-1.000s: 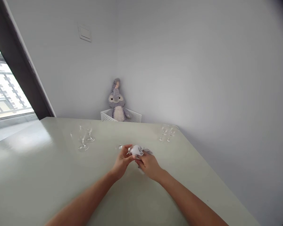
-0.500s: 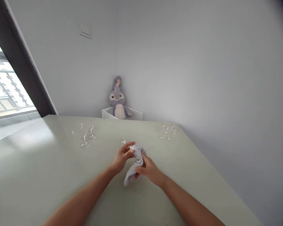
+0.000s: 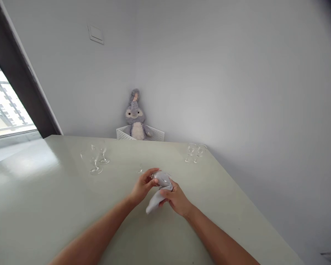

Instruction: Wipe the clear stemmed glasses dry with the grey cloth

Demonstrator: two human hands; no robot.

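Above the table's middle, my left hand [image 3: 145, 186] is closed around a clear stemmed glass [image 3: 163, 178], which lies tilted with its bowl toward the right. My right hand [image 3: 176, 198] grips a light grey cloth [image 3: 156, 201] against the glass. Part of the cloth seems to sit inside the bowl, while the rest hangs down toward the lower left. Fingers and cloth hide much of the glass's stem and rim. Just beyond my left hand, a small clear glass piece [image 3: 140, 170] shows on the table; its full shape is hard to make out.
Several stemmed glasses [image 3: 96, 168] stand at the left of the pale green table [image 3: 71, 213]. Two more glasses [image 3: 191, 149] are at the far right, near the wall. Behind the far edge, a white basket [image 3: 157, 135] holds a grey plush rabbit [image 3: 138, 129].
My right hand has shifted the cloth around the glass, and more of the bowl now shows. The whole view has moved slightly, so the objects appear a little further left.
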